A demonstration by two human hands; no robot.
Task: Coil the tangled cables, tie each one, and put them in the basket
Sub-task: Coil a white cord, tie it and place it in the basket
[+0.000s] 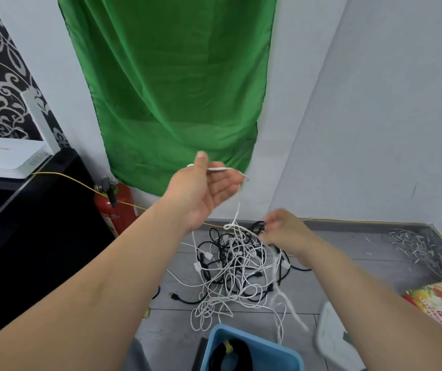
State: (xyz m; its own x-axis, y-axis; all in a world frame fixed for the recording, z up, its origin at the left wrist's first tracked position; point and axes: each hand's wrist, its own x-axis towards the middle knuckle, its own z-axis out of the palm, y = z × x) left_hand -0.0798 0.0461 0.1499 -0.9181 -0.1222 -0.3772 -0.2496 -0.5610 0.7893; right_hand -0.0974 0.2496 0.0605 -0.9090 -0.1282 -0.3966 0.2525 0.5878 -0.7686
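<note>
done: one tied coil (244,349) is stowed in basket (257,340) | left: tangle (236,263) beyond basket | white cable (237,210) is pinched by left hand (203,188) | right hand (281,231) blurred, grip cannot be told

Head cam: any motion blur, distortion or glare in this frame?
Head view: the right hand and the thin white cable strand below it are motion-blurred; the left hand and the tangled pile of black and white cables are fairly sharp; the edges of the green hanging cloth bow from wide-angle distortion; lighting is flat, no glare.
</note>
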